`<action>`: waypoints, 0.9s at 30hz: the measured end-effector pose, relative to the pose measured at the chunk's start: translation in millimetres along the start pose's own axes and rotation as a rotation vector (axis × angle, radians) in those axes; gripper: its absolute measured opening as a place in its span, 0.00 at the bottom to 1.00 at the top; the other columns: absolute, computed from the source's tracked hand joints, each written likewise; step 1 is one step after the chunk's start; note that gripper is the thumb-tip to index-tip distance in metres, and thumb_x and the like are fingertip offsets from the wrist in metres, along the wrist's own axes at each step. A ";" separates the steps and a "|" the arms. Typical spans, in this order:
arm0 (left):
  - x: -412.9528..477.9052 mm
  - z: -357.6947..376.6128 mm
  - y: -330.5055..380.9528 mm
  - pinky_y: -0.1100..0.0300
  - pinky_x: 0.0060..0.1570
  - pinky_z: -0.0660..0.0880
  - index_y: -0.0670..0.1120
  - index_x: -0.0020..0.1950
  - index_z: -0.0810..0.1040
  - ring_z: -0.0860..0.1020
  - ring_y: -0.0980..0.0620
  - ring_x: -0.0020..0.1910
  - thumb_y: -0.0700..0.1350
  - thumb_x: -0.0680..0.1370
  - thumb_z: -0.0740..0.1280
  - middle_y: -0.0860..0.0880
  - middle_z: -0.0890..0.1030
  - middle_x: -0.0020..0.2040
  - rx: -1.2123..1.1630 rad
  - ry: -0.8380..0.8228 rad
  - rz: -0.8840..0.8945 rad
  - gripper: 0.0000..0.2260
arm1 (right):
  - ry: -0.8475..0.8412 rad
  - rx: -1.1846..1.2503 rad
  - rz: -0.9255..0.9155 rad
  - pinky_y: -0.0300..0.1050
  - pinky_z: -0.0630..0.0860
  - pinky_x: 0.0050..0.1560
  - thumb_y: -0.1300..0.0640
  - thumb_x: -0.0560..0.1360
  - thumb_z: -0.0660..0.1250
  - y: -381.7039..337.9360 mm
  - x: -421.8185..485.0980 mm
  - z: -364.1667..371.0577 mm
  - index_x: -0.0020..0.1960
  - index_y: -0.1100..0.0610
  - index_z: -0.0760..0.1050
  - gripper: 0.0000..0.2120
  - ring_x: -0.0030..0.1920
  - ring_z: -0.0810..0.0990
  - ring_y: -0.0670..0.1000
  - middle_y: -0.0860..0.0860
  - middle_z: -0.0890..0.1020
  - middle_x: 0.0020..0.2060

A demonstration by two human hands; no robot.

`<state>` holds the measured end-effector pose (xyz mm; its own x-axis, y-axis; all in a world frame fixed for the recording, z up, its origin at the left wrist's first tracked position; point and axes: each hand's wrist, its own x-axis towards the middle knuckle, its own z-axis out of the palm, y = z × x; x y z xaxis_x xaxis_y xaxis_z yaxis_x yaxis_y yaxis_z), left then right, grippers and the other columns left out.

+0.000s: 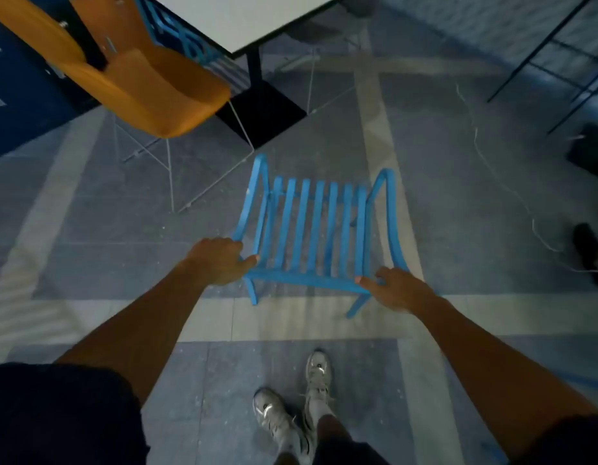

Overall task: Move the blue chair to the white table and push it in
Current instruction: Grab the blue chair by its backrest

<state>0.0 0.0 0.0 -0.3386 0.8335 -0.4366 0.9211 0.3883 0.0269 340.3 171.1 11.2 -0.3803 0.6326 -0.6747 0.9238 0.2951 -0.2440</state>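
The blue chair (312,229), made of slats with curved armrests, is in front of me in the middle of the view, its back rail nearest to me. My left hand (218,261) grips the left end of that rail where the armrest meets it. On the right end of the rail, my right hand (396,290) is closed. The white table (254,18) stands farther ahead at the top, on a black post with a square black base (264,110). Open floor lies between the chair's front and the table's base.
An orange chair (140,78) on thin white wire legs stands at the left of the table. A second blue chair (180,31) sits beyond it by the table. Black frame legs (552,58) and a cable (492,156) lie at right, with someone's dark shoe (589,250).
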 end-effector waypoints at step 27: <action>19.6 55.3 3.2 0.58 0.31 0.75 0.49 0.41 0.75 0.75 0.49 0.26 0.56 0.77 0.55 0.50 0.76 0.31 -0.049 0.220 -0.030 0.15 | 0.355 -0.212 -0.125 0.44 0.69 0.29 0.14 0.63 0.41 56.1 46.5 23.9 0.34 0.46 0.66 0.37 0.27 0.73 0.45 0.44 0.73 0.27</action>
<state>6.9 -4.2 -58.2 -0.4046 0.8847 -0.2314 0.9013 0.4287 0.0629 375.5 199.9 -50.6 -0.5147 0.7787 -0.3589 0.8541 0.5024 -0.1349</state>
